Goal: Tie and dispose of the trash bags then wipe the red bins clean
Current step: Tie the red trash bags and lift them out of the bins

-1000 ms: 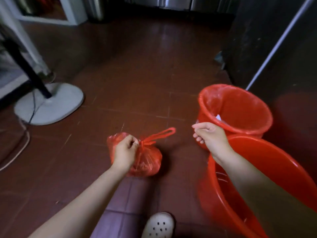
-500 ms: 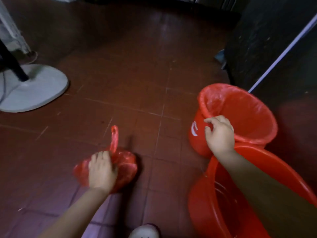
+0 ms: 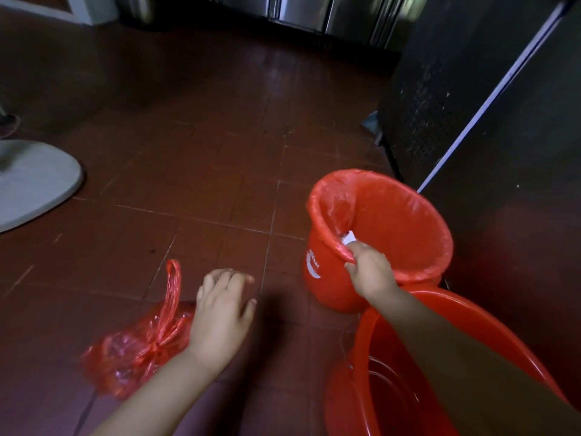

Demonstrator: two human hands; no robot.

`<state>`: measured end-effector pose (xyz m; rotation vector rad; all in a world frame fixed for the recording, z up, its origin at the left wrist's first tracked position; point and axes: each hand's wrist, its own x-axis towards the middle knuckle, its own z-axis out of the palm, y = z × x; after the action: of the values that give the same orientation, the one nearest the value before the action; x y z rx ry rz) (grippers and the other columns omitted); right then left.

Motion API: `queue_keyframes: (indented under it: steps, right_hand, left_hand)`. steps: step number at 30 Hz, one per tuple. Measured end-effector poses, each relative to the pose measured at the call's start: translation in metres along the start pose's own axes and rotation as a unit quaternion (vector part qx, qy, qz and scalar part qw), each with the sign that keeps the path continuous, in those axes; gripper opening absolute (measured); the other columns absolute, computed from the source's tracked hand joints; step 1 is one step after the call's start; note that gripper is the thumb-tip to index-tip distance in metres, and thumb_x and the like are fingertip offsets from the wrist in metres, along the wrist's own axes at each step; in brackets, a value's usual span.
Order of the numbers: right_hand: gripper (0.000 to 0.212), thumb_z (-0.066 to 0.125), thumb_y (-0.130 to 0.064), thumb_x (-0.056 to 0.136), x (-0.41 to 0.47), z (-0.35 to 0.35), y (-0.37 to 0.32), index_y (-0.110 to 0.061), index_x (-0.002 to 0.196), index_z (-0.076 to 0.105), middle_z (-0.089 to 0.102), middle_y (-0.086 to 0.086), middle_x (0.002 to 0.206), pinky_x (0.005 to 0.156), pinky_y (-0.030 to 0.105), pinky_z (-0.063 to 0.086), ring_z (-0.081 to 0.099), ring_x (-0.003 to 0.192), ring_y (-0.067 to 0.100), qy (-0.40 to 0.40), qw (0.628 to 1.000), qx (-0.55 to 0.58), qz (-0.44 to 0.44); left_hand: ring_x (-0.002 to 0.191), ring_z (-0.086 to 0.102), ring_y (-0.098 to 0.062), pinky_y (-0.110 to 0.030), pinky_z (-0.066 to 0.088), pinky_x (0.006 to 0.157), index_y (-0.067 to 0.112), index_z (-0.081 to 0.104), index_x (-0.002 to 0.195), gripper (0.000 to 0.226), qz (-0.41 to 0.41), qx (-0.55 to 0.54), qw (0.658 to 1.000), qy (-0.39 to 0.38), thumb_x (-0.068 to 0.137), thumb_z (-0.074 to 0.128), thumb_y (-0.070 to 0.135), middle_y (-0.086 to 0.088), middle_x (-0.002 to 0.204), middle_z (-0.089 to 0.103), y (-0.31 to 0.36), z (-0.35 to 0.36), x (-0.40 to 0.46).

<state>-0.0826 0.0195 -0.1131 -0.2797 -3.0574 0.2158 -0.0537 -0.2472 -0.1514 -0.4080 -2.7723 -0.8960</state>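
A tied red trash bag lies on the tiled floor at lower left, one handle loop sticking up. My left hand hovers just right of it with relaxed fingers, holding nothing. A small red bin lined with a red bag stands right of centre, with something white inside. My right hand grips the liner at the bin's near rim. A larger red bin without a liner sits at lower right, under my right forearm.
A white round fan base rests on the floor at left. A dark cabinet with a leaning white pole stands behind the bins. Metal cabinet fronts line the far wall.
My left hand has let go of the tied bag, which now lies on the floor. My right hand has moved from the bin's outer rim to grip the liner at the edge.
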Motion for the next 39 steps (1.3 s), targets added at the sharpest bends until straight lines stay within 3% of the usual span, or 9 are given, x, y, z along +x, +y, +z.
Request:
queue_keyframes:
  steps: [7,11,15,20,27,32,35,37,39]
  right_hand:
    - [0.039,0.066,-0.014,0.082,-0.027,-0.001,-0.033,-0.014,0.121,0.06,0.061,0.007,0.124,0.104,0.028,0.03,0.049,0.123,0.025,-0.076,0.979,0.07,-0.173]
    - [0.044,0.067,-0.015,0.083,-0.05,0.0,-0.055,-0.016,0.126,0.059,0.06,0.002,0.127,0.096,0.01,0.022,0.05,0.121,0.018,-0.11,0.96,0.108,-0.232]
    - [0.043,0.068,-0.016,0.082,-0.074,-0.001,-0.069,-0.017,0.124,0.061,0.062,-0.003,0.123,0.095,0.011,0.022,0.05,0.118,0.012,-0.144,0.942,0.118,-0.279]
    - [0.036,0.075,-0.017,0.074,-0.097,-0.007,-0.078,-0.018,0.11,0.069,0.066,-0.006,0.105,0.088,0.018,0.036,0.054,0.103,0.007,-0.193,0.928,0.163,-0.274]
    - [0.029,0.079,-0.025,0.073,-0.098,-0.006,-0.072,-0.014,0.1,0.073,0.056,-0.021,0.088,0.08,0.013,0.038,0.052,0.089,-0.006,-0.233,0.92,0.226,-0.22]
    - [0.003,0.074,-0.007,0.078,-0.072,-0.017,-0.063,-0.009,0.08,0.075,0.061,-0.016,0.071,0.07,0.02,0.044,0.057,0.07,-0.002,-0.043,0.931,0.331,-0.147]
    - [0.008,0.071,-0.008,0.081,-0.061,-0.026,-0.057,-0.015,0.08,0.075,0.068,-0.006,0.077,0.075,0.031,0.05,0.064,0.078,0.01,0.088,0.939,0.31,-0.12]
    - [0.008,0.067,-0.014,0.085,-0.055,-0.031,-0.046,-0.015,0.086,0.074,0.07,0.0,0.085,0.08,0.034,0.047,0.063,0.087,0.021,0.167,0.953,0.244,-0.069]
    - [0.021,0.059,-0.026,0.091,-0.049,-0.032,-0.028,-0.015,0.104,0.07,0.068,0.007,0.102,0.087,0.038,0.04,0.057,0.1,0.03,0.172,0.98,0.099,0.024]
  left_hand:
    - [0.11,0.046,-0.026,-0.039,0.041,0.092,0.014,0.06,0.111,0.044,0.045,-0.007,0.999,0.009,0.07,0.077,0.016,-0.002,0.111,0.061,0.004,-0.016,0.011]
    - [0.125,0.045,-0.027,-0.04,0.036,0.102,0.013,0.058,0.124,0.057,0.115,0.051,0.992,-0.027,0.072,0.077,0.028,-0.001,0.126,0.058,-0.004,-0.034,0.012]
    - [0.121,0.052,-0.019,-0.029,0.017,0.111,0.02,0.068,0.111,0.035,0.196,0.048,0.971,-0.129,0.083,0.065,0.04,0.003,0.108,0.068,-0.025,-0.049,0.003]
    - [0.071,0.062,-0.02,-0.027,0.036,0.077,0.018,0.072,0.08,0.037,0.186,-0.024,0.972,-0.139,0.085,0.048,0.045,0.007,0.074,0.068,-0.033,-0.063,-0.021]
    - [0.074,0.061,-0.025,-0.03,0.026,0.057,0.018,0.061,0.078,0.035,0.133,0.098,0.977,-0.131,0.091,0.049,0.047,-0.003,0.074,0.066,-0.008,-0.055,0.0]
    - [0.07,0.061,-0.026,-0.031,0.032,0.055,0.019,0.059,0.072,0.035,0.119,0.035,0.984,-0.126,0.091,0.052,0.047,-0.002,0.069,0.065,-0.001,-0.06,0.016]
    - [0.074,0.062,-0.025,-0.031,0.041,0.059,0.023,0.066,0.079,0.023,0.08,-0.012,0.997,0.0,0.087,0.056,0.042,0.002,0.073,0.067,-0.009,-0.073,0.03]
    - [0.091,0.058,-0.035,-0.04,0.046,0.074,0.014,0.066,0.101,0.024,0.046,0.088,0.993,0.063,0.083,0.066,0.031,-0.011,0.095,0.068,-0.024,-0.079,0.047]
    - [0.101,0.051,-0.042,-0.047,0.043,0.082,0.002,0.057,0.117,0.047,-0.026,0.213,0.977,-0.003,0.08,0.069,0.027,-0.022,0.11,0.06,-0.037,-0.078,0.058]
